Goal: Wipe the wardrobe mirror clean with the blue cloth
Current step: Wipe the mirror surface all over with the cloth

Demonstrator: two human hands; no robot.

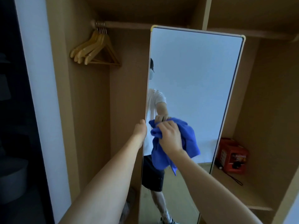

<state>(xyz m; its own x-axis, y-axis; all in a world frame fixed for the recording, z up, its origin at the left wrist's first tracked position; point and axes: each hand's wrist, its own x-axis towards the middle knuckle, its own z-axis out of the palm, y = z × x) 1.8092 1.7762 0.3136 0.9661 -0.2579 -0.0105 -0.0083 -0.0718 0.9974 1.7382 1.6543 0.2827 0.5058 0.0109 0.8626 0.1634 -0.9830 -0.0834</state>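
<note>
An open wooden wardrobe point(77, 94) fills the view, with the tall mirror point(194, 86) standing swung out at its middle. The left hand point(140, 128) grips the mirror's left edge to steady it. The right hand point(169, 136) clutches the bunched blue cloth point(190, 139) against the lower left glass. I'd say wiping is underway; the whole upper pane seems untouched. Wooden hangers point(95, 49) hang in the left bay; an orange box point(231, 156) sits on the right shelf.
</note>
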